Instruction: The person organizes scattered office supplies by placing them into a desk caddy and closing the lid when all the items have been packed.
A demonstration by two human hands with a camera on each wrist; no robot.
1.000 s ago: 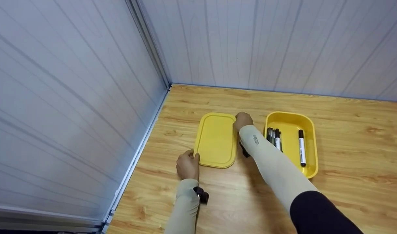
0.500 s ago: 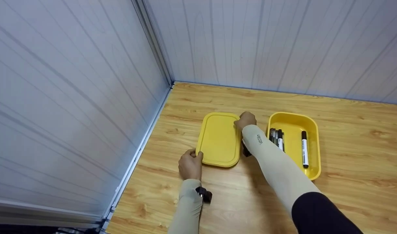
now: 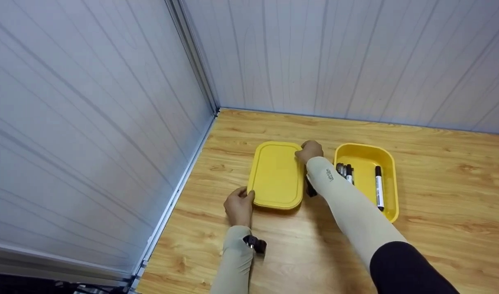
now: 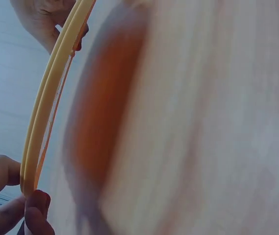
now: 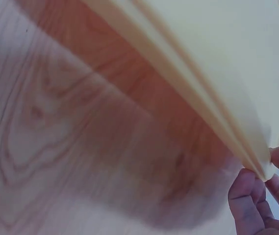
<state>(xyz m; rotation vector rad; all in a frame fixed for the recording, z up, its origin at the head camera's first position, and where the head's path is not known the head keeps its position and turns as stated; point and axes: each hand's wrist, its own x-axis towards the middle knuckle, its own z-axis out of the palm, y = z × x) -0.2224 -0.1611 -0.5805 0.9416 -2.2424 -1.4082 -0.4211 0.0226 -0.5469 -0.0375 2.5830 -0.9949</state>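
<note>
A yellow rectangular lid [image 3: 276, 175] with rounded corners is held above the wooden tabletop. My left hand [image 3: 238, 206] pinches its near left corner, thumb on top and fingers underneath. At the far right corner, my right hand [image 3: 310, 152] grips the edge between thumb and fingers. The left wrist view has the lid [image 4: 48, 98] edge-on, with a hand at either end of it. Below the lid [image 5: 213, 73] in the right wrist view, a reddish shadow falls on the wood grain.
Right of the lid stands an uncovered yellow box [image 3: 390, 163], partly behind the right sleeve [image 3: 355, 204]. Inside lie a white marker [image 3: 379, 190] with black ends and several more pens [image 3: 349, 171] along the left wall. Pale panel walls [image 3: 314, 57] rise behind and at left.
The head view has shifted slightly. The lid and both hands are a little nearer the box than a second ago. Both hands keep their hold.
</note>
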